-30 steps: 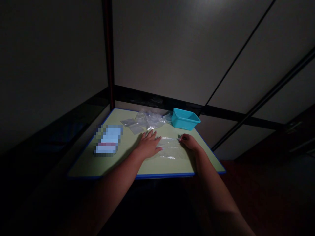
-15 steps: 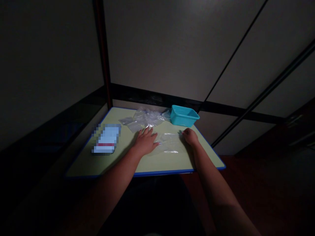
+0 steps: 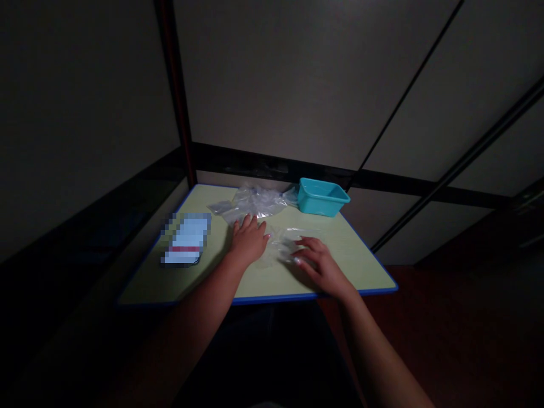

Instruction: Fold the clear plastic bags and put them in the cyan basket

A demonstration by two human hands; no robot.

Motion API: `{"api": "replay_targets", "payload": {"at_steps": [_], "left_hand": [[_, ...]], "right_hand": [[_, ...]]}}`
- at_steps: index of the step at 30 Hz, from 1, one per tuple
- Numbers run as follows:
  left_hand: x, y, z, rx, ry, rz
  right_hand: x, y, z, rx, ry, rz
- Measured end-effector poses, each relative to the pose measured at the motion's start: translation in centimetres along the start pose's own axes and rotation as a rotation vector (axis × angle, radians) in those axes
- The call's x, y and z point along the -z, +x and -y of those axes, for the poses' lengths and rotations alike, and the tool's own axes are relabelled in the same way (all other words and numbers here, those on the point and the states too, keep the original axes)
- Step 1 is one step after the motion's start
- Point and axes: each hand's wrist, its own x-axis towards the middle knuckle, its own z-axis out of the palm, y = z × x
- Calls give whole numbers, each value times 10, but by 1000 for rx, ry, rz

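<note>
A clear plastic bag lies on the table between my two hands, its near part bunched and slightly blurred. My left hand rests flat at the bag's left side, fingers spread, palm down. Over the bag's right part is my right hand, its fingers bent but apart, with the fingertips at the bunched plastic. Whether those fingertips press on the film or hover just above it, I cannot tell.
More crumpled clear bags lie at the back of the table. A turquoise plastic basket stands at the back right. On the left is a phone with a blurred-out screen. Walls rise behind and to the left.
My right hand has moved left and nearer from the bag's right edge, its pinch opened into spread fingers. The right part of the bag has shifted left. My left hand stays nearly in place.
</note>
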Motion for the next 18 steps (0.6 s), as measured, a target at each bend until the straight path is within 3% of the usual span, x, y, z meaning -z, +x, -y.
{"api": "replay_targets", "payload": {"at_steps": [2, 5, 18], "left_hand": [[0, 0, 0, 11, 2, -16], [-1, 0, 0, 15, 7, -42], [-3, -1, 2, 15, -5, -21]], "right_hand": [[-8, -9, 18, 53, -1, 102], [-19, -12, 31, 54, -30, 110], [-24, -3, 50, 81, -120, 106]]}}
